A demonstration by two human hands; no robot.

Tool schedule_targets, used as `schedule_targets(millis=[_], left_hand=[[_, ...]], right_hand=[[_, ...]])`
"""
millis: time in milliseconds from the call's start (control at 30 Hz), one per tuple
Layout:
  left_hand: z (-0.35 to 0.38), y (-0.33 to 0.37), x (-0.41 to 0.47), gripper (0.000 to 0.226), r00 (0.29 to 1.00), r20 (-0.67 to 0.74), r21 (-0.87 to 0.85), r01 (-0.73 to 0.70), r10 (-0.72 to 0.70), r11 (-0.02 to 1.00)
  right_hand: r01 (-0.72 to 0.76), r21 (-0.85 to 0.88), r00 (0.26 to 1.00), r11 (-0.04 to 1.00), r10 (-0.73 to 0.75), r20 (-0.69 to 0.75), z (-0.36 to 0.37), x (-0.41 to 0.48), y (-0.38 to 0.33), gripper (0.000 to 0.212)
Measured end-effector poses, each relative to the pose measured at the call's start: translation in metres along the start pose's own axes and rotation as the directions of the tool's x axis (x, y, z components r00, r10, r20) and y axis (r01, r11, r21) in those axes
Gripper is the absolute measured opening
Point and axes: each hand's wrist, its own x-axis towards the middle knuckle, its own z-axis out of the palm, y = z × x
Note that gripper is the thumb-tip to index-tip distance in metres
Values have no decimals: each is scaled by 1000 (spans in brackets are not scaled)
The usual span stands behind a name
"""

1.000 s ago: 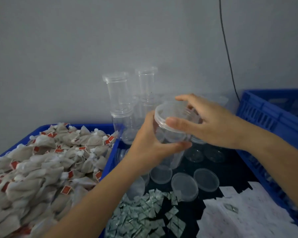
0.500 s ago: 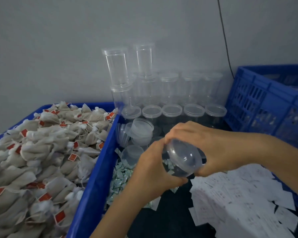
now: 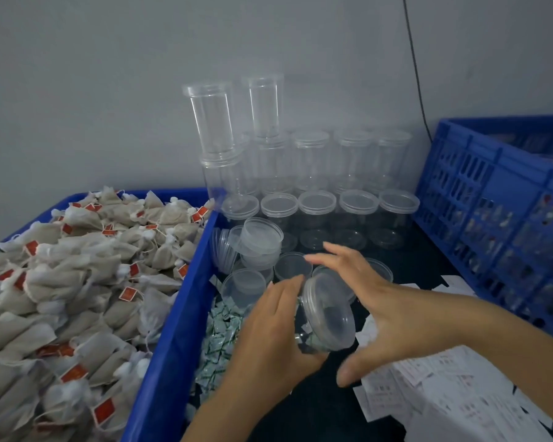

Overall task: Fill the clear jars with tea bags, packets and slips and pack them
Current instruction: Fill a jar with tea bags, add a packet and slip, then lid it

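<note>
Left grip (image 3: 268, 333) holds the jar (image 3: 313, 339) tipped on its side over the packets (image 3: 221, 336), lid (image 3: 331, 314) facing your right grip (image 3: 380, 311), which is spread wide beside it, holding nothing. Wrap the right round the lid rim, hold the body firm and twist off squarely

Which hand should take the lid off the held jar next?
Right, most likely. The left hand holds the clear jar by its body, so its grip is taken. The right hand is open with its fingers spread, right beside the lid, which tilts toward it.
</note>
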Motion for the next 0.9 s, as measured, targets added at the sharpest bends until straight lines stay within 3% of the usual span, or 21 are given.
schedule_targets(millis=[67, 167, 267, 300, 367, 467, 567, 633, 767, 900], left_hand=[[2, -1, 1, 89, 1000, -7, 20, -10, 10, 1000], [5, -3, 2, 83, 1000, -4, 27, -16, 16, 999], [6, -7, 1, 84, 1000, -1, 37, -3, 3, 999], [7, -8, 0, 86, 1000, 4, 40, -2, 2, 999], [8, -9, -1, 87, 1000, 0, 63, -13, 13, 998], [8, -9, -1, 85, 999, -6, 70, -32, 32, 997], [5, -10, 2, 83, 1000, 12, -38, 29, -29, 999], [1, -15, 4, 83, 997, 15, -87, 82, -81, 993], [-3, -28, 1, 95, 980, -55, -195, 179, -193, 964], [4, -29, -5, 92, 976, -92, -270, 167, -198, 948]], right_hand=[[-57, 36, 997, 998, 59, -40, 5, 7, 1, 98], [-29, 33, 998, 999, 31, -63, 7, 11, 2, 67], [-5, -18, 1000, 1000, 5, 18, 8, 9, 5, 115], [-30, -9, 999, 1000, 30, 9, 11, 10, 3, 119], [-95, -15, 994, 995, 94, -65, 17, 15, 1, 105], [-24, -85, 979, 996, 6, -202, 22, 15, 0, 71], [148, -206, 959, 967, -192, -211, 18, 8, 2, 79], [182, -220, 944, 958, -233, -235, 12, 6, 12, 86], [2, -85, 916, 996, -36, -400, 2, 14, 43, 77], [-264, 174, 780, 949, 316, -540, 7, 48, 82, 65]])
